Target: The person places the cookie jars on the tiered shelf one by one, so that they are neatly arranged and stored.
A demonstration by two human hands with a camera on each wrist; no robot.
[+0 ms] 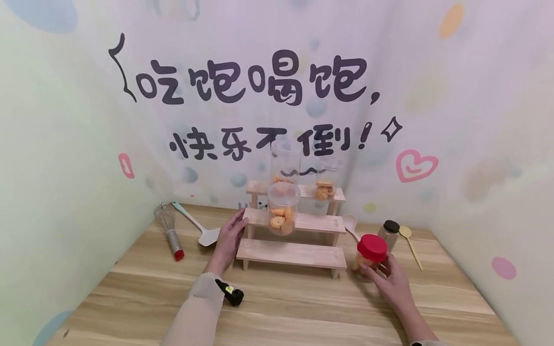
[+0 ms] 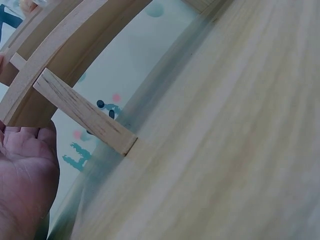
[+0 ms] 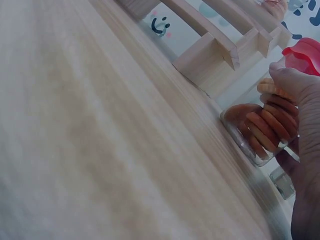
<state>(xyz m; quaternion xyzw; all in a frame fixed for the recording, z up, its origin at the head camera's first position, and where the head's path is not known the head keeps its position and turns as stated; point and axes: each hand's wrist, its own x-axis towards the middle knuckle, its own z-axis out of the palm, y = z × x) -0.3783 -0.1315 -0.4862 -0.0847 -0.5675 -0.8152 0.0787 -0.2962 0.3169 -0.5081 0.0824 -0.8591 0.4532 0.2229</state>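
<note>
My left hand grips the left end of the middle board of a three-step wooden shelf stand; in the left wrist view, the board hides most of its fingers. To the right of the stand, my right hand holds a clear jar of cookies with a red lid, thumb in front. Stacked cookies show through its side in the right wrist view. Whether the jar's base touches the table is unclear. A clear-lidded cookie jar stands on the middle step.
On the top step are a taller clear jar and a smaller cookie jar. A whisk and a white spatula lie left. Behind the held jar are a white spoon, a black-capped jar and a yellow spoon.
</note>
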